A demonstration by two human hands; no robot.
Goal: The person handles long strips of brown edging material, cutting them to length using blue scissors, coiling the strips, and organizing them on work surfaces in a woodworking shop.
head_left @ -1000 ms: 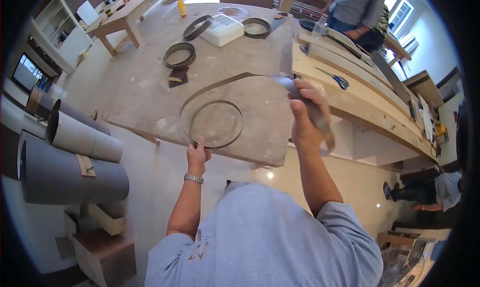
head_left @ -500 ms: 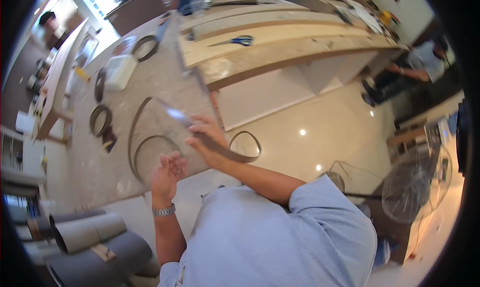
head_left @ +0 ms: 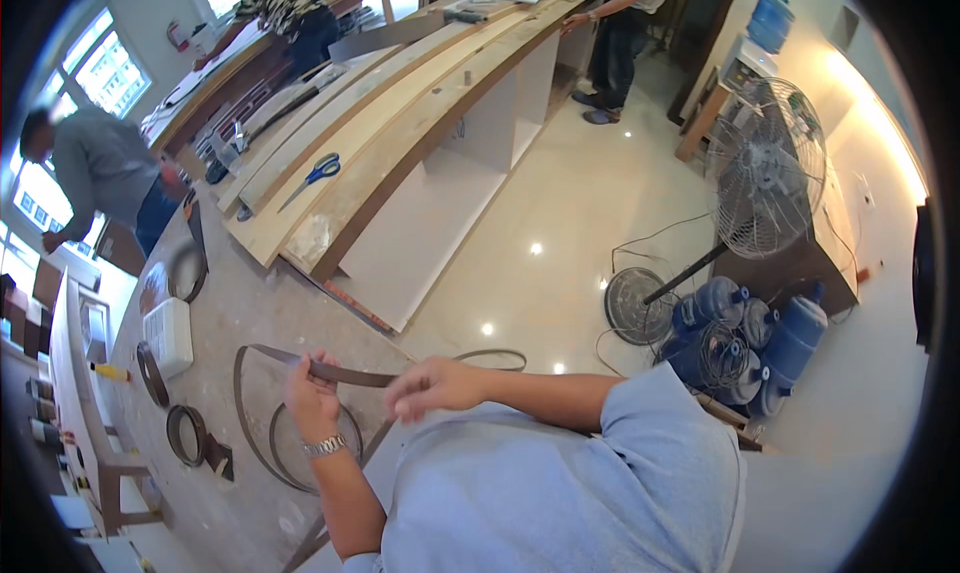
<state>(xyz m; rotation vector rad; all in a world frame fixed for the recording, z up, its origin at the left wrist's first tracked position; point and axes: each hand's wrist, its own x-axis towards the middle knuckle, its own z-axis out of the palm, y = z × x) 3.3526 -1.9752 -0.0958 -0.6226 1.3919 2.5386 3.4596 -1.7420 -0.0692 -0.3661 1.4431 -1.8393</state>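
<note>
A long, thin brown edge-banding strip (head_left: 355, 376) runs between my hands, its loops lying on the worn tabletop to the left. My left hand (head_left: 313, 398), with a metal watch at the wrist, pinches the strip. Close on its right, my right hand (head_left: 440, 385) is curled around the strip, fingers pointing left and slightly blurred. Past that hand, a thin loop of the strip (head_left: 495, 353) shows on the right. Exactly how the right fingertips grip is partly hidden.
Brown coils (head_left: 186, 435), a white plastic container (head_left: 168, 337) and a yellow-handled tool (head_left: 111, 372) lie left. Blue scissors (head_left: 322, 169) rest on long boards (head_left: 380, 123). A standing fan (head_left: 765, 168) and blue water bottles (head_left: 715, 308) stand right. Several people are farther off.
The view has swung right. My left hand, earlier off the strip with fingers raised, now pinches it. The strip's shiny raised length has come down, and my right hand sits to the right of my left.
</note>
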